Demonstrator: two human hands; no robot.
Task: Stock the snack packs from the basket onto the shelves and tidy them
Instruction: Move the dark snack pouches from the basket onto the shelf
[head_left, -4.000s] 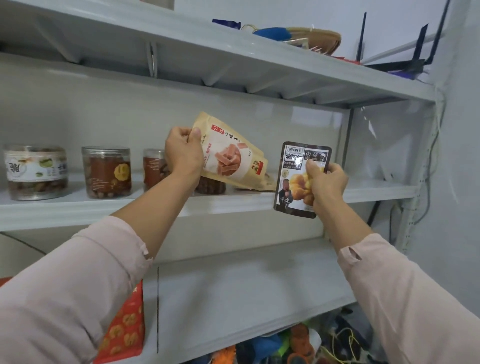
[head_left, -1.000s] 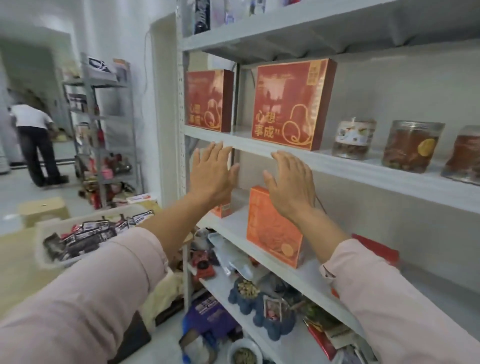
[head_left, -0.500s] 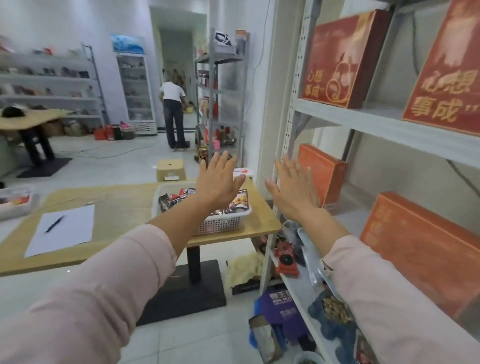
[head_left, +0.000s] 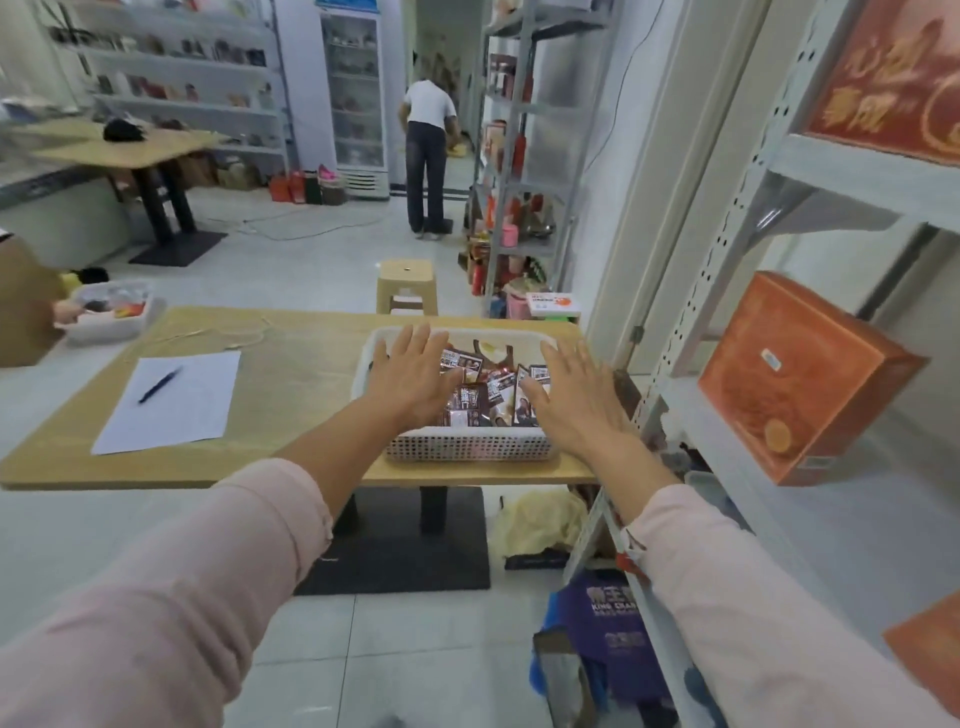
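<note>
A white perforated basket (head_left: 467, 447) stands on the right end of a wooden table (head_left: 291, 379). Several dark snack packs (head_left: 488, 389) lie inside it. My left hand (head_left: 410, 379) is stretched out over the basket's left side with fingers straight and spread, holding nothing. Over the right side my right hand (head_left: 576, 395) does the same, palm down and empty. The grey metal shelves (head_left: 810, 171) rise at the right edge of the view.
Orange boxes (head_left: 800, 379) stand on the shelves at right. On the table lie a sheet of paper with a pen (head_left: 171, 395) and a second small basket (head_left: 111, 312). A stool (head_left: 408, 286) stands behind the table. A person (head_left: 428, 156) stands far back.
My view has swung left from the shelves to the table. Both hands let go of the packs held earlier and now reach, empty, over the basket.
</note>
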